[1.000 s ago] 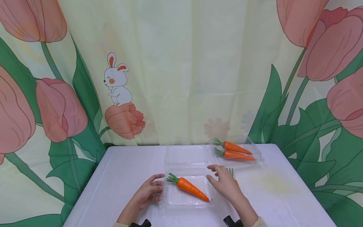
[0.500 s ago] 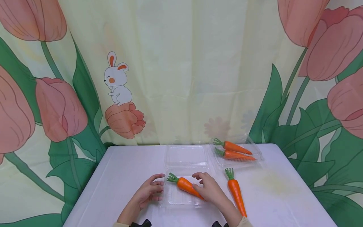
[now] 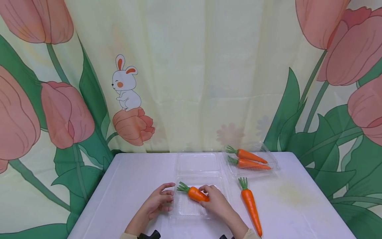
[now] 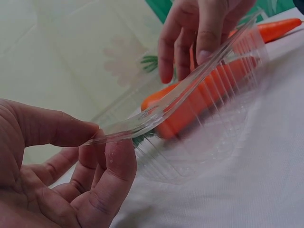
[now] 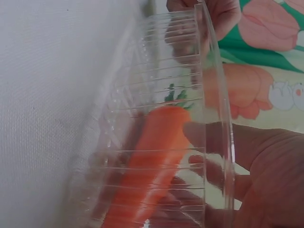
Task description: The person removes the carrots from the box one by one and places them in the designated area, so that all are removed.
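An orange carrot [image 3: 194, 193] with a green top lies aslant in the base of an open clear plastic clamshell container [image 3: 184, 209]. My left hand [image 3: 159, 201] is at the container's left side; in the left wrist view its thumb and fingers pinch the rim [image 4: 128, 133]. My right hand [image 3: 217, 200] reaches into the base and grips the carrot, thumb on the near side and fingers on the far side, hiding the tapered end. The right wrist view shows the carrot [image 5: 154, 156] through the ribbed wall, with the thumb against it.
The container's lid [image 3: 197, 163] lies folded back behind its base. Another clear container [image 3: 272, 164] at the back right holds two carrots [image 3: 250, 155]. A loose carrot [image 3: 251, 206] lies on the white table [image 3: 286, 212] at right. A patterned curtain [image 3: 191, 83] hangs behind.
My right hand has moved left and in over the container and now grips the carrot there. It uncovered the loose carrot at right. The left hand has stayed at the container's edge.
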`<state>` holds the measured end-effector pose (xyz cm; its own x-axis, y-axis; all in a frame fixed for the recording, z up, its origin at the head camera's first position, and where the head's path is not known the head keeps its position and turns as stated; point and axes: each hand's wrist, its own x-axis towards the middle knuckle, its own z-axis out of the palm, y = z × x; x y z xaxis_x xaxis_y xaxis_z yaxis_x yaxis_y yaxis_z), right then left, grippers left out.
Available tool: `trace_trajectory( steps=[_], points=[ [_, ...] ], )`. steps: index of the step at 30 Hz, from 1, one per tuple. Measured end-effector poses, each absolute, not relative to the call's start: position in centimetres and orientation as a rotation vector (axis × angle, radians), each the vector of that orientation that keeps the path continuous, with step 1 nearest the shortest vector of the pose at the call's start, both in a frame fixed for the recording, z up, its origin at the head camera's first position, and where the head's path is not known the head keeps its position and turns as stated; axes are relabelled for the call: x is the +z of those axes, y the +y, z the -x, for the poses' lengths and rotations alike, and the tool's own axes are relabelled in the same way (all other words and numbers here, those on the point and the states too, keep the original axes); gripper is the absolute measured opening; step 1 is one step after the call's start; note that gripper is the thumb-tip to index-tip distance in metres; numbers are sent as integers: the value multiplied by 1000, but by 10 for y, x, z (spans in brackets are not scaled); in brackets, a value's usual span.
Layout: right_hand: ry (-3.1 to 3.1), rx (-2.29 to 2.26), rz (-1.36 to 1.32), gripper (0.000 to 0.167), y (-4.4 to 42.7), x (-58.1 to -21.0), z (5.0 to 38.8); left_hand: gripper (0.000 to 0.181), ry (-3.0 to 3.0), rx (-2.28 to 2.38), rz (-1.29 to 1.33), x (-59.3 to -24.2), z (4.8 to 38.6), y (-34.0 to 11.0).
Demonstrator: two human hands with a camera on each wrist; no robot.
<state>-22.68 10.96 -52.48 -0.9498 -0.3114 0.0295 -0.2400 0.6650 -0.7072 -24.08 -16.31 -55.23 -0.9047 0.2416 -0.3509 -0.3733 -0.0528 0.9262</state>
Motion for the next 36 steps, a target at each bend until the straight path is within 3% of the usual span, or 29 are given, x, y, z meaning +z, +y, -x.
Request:
trace_trajectory(
  steps=[36],
  points=[
    [2819, -1128, 405, 44, 106, -539, 233, 59, 1835, 2000, 130, -554, 241, -164]
  ],
)
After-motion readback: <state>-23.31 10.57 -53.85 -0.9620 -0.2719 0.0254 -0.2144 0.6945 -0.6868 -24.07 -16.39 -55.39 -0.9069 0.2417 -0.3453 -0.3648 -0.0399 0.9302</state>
